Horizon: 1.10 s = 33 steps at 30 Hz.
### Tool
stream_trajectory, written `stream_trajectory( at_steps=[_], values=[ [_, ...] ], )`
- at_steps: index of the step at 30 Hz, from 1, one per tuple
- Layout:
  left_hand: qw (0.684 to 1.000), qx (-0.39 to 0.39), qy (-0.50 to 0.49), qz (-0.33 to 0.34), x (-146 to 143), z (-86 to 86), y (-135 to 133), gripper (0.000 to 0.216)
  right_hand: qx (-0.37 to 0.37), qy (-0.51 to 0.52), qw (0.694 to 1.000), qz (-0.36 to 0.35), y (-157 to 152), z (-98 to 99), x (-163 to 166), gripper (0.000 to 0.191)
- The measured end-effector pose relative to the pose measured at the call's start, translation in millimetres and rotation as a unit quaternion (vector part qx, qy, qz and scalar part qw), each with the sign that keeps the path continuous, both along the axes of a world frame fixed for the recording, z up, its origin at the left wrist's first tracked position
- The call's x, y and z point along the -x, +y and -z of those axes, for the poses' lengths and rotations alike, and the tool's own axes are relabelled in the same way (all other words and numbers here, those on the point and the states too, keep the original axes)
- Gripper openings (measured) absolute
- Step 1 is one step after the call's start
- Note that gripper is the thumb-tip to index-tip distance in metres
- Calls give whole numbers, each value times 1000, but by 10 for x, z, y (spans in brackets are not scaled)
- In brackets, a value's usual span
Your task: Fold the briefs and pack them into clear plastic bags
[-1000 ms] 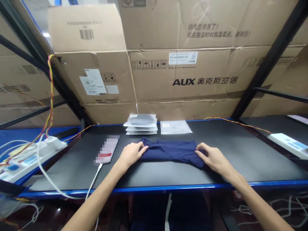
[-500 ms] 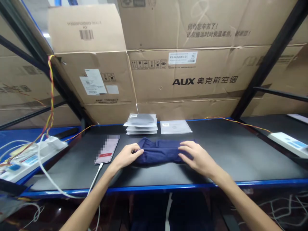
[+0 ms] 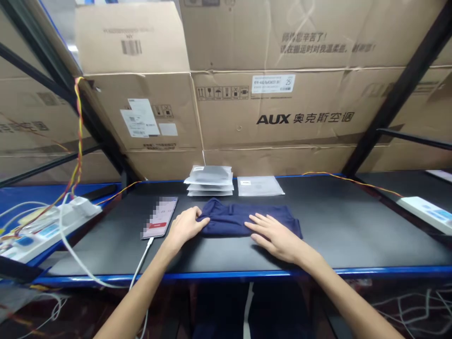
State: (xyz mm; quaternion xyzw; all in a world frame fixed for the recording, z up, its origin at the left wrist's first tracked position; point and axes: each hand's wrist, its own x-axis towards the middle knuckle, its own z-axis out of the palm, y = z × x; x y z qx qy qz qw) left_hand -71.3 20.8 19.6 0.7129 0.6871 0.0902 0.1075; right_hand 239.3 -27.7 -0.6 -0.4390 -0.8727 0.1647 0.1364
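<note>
A navy blue folded cloth (image 3: 226,226) lies lengthwise on the black tabletop (image 3: 339,226), its kind of garment not clear. At its left end, my left hand (image 3: 185,228) pinches the fabric between thumb and fingers. My right hand (image 3: 277,235) rests flat on the cloth's right half, fingers stretched out and slightly spread. Creases run across the left part of the cloth, and its right end sticks out past my right hand.
Behind the cloth sit a stack of pale plastic packets (image 3: 210,181) and a single packet (image 3: 260,186). A phone (image 3: 160,219) with a white charging cable (image 3: 141,259) lies left. Power strips (image 3: 49,230) flank the table; cardboard (image 3: 233,113) walls the back.
My right hand has slid left along the cloth and flattened, leaving the cloth's right end showing. My left hand stays at the left end. The view has shifted slightly.
</note>
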Motion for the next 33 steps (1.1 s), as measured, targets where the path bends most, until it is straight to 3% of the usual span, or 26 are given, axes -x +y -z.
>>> stream_trajectory(
  at_steps=[5, 9, 13, 17, 20, 24, 30, 33],
  values=[
    [996, -58, -74, 6, 61, 15, 94, 16, -55, -17, 995, 77, 72, 6, -355, 47],
    [976, -143, -164, 1, -34, -97, 111, 34, -51, -38, 992, 107, 80, 56, -546, 48],
    [941, -203, -266, 49, -393, -226, 38, 48, -46, -31, 994, 94, 42, 126, -461, 47],
    [927, -188, -289, 150, -778, -157, -32, 44, -49, -1, 994, 94, 32, 176, -370, 47],
    [934, -154, -216, 238, -928, -1, -58, 33, -31, 25, 995, 87, 44, 195, -428, 48],
    [935, -75, -114, 327, -920, 130, -95, 37, -36, 24, 994, 105, 64, 212, -563, 49],
    [923, -32, -131, 359, -788, 17, -150, 37, -16, -50, 993, 105, 75, 183, -560, 52],
    [930, -72, -173, 317, -730, -46, -155, 34, -22, -61, 993, 100, 98, 177, -531, 52]
  ],
)
